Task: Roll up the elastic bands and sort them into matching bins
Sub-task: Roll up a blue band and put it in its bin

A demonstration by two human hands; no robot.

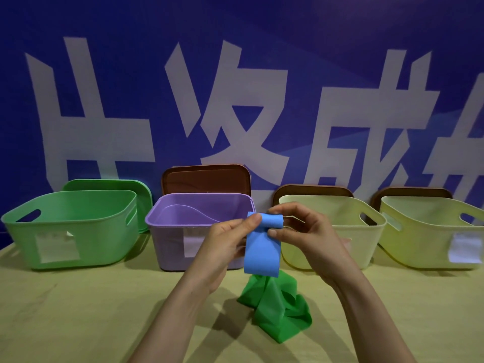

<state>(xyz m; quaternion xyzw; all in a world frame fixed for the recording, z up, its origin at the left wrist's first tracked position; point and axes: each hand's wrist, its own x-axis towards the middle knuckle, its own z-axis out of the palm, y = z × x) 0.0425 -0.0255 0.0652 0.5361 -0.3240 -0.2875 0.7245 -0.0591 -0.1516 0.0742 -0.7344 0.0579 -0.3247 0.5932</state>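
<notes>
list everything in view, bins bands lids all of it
green bin: 1, green, far left
purple bin: 1, purple, second from left
yellow bins: 2, pale yellow, right of the purple bin
green lid: 1, green, behind the green bin
brown lids: 3, brown, behind the purple and yellow bins
blue band: 1, blue, held in the air, top end rolled
green band: 1, green, crumpled on the table
table: 1, yellowish, under everything
banner: 1, blue with white characters, behind the bins
left hand: 1, bare, pinches the blue band's roll
right hand: 1, bare, pinches the roll
</notes>
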